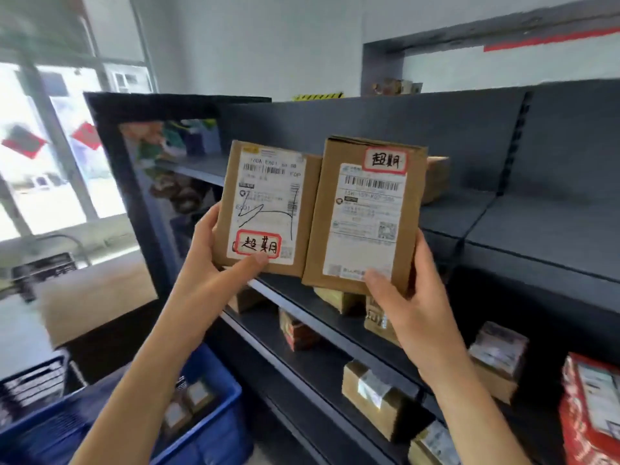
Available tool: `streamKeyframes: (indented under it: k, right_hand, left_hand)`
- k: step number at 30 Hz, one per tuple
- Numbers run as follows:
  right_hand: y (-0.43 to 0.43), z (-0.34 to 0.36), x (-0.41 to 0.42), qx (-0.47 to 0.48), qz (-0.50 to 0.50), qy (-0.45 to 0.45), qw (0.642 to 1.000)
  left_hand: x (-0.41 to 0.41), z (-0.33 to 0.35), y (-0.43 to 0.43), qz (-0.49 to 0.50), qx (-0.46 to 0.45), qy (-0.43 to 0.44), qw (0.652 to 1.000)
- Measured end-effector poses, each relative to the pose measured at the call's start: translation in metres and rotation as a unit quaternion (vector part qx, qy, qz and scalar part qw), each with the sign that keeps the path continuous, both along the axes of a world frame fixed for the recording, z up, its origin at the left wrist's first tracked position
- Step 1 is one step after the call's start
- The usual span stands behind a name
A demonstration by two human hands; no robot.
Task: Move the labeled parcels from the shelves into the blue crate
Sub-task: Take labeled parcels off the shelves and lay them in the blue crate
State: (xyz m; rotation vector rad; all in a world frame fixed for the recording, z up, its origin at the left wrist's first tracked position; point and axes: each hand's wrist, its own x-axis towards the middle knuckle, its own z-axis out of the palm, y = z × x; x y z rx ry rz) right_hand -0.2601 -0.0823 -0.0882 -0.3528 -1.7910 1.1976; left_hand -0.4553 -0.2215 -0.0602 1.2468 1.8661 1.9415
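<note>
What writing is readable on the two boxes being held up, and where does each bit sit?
"超期": handwritten on the bottom sticker of the left parcel.
"超期": handwritten on the top sticker of the right parcel.
Left shipping label and right shipping label: print and barcodes too blurred to read.

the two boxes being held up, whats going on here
A person is holding two cardboard parcels up in front of dark shelves. The left hand grips the left parcel, with its red-bordered sticker at the bottom; the right hand grips the right parcel, stickered at the top. Neither is in the blue crate yet, which sits down to the left with small boxes inside. Other parcels lie on the lower shelves.
</note>
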Motion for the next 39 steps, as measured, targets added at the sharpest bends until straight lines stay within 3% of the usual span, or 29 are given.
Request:
streamKeyframes:
  k: [9,16,30,39]
  right_hand:
    - [-0.087,-0.090,-0.209,-0.049,0.205,-0.141,0.967]
    - [-0.150,-0.167,-0.334,-0.091,0.250,-0.242,0.933]
    - [-0.156,-0.292,-0.499,-0.189,0.267,-0.354,0.876]
    - [-0.114,-0.398,-0.683,-0.240,0.334,-0.463,0.785]
  left_hand:
    - [-0.146,-0.115,-0.159,0.207,-0.102,-0.148,0.962]
    - [-0.240,-0.192,-0.237,0.254,-0.139,-0.231,0.929]
    - [-0.369,-0.319,-0.243,0.307,-0.181,-0.330,0.874]
    - [-0.515,-0.418,-0.207,0.391,-0.202,-0.428,0.789]
